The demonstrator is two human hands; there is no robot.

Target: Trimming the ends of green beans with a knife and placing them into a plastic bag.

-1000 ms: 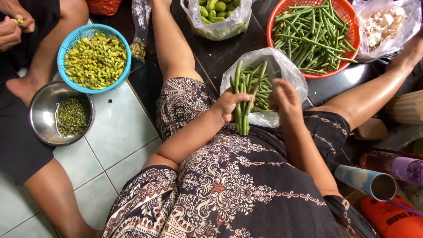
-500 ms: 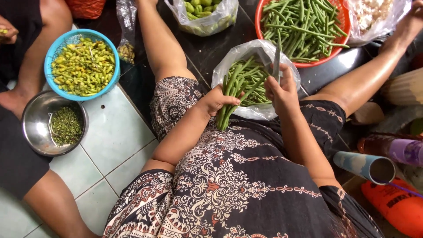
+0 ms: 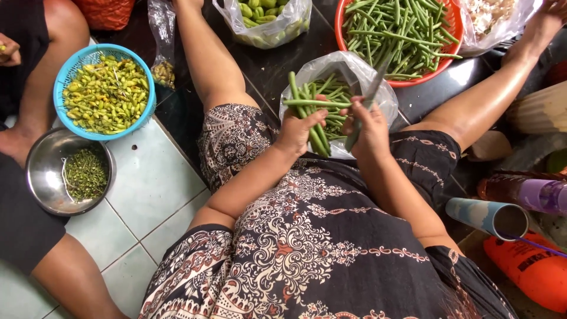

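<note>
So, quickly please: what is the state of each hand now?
Left hand: closed, holding a bunch of green beans.
Right hand: closed, holding a knife, with one bean crossing to it.

Two hands of the seated person are at work: the left hand (image 3: 295, 131) grips one bundle of long green beans (image 3: 312, 115), the right hand (image 3: 369, 127) one knife (image 3: 373, 88). Around them sit three clear plastic bags of produce (image 3: 269, 20), one red basket (image 3: 407, 80), one blue basket (image 3: 106, 91), one steel bowl (image 3: 44, 177) and one cardboard tube (image 3: 487, 215). A second person's single hand (image 3: 9, 50) shows at far left.
</note>
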